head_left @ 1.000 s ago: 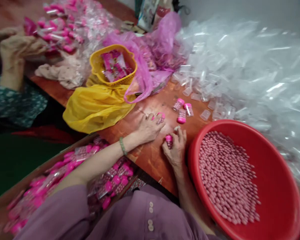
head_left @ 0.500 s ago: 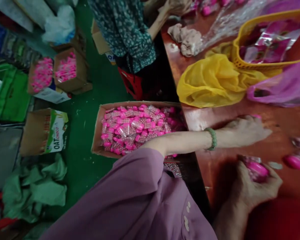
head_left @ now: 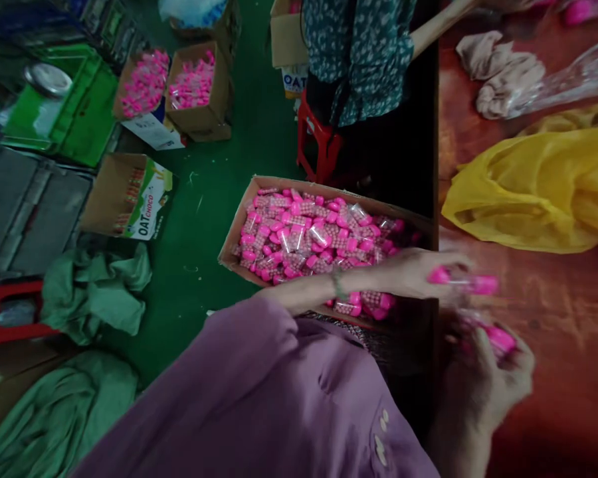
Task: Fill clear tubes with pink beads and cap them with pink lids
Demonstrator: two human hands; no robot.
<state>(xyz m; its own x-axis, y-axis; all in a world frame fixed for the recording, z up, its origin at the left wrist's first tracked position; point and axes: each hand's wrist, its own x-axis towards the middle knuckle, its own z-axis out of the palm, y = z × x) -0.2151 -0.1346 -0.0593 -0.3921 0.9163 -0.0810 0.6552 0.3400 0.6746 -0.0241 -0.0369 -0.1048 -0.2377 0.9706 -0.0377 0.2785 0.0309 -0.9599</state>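
A cardboard box (head_left: 236,242) full of small clear packs with pink caps stands beside the red table (head_left: 553,332). Over the box's right end and the table edge is my left hand (head_left: 418,271), a green bracelet on its wrist. Its fingers are closed on a pink-capped pack (head_left: 481,285), blurred by motion. Lower right, above the table, my right hand (head_left: 503,378) is curled round another pink pack (head_left: 501,340). The two packs are close to each other; whether they touch is unclear.
A yellow plastic bag (head_left: 538,192) and a crumpled cloth (head_left: 508,73) lie on the table. Another person in a patterned shirt (head_left: 359,60) sits on a red stool (head_left: 316,143). Smaller boxes (head_left: 204,123) and green cloth (head_left: 99,292) are on the floor.
My left hand has come back from the table toward the box and now holds a pink-capped pack. My right hand still holds its pack. The view has shifted, showing less of the table's right.
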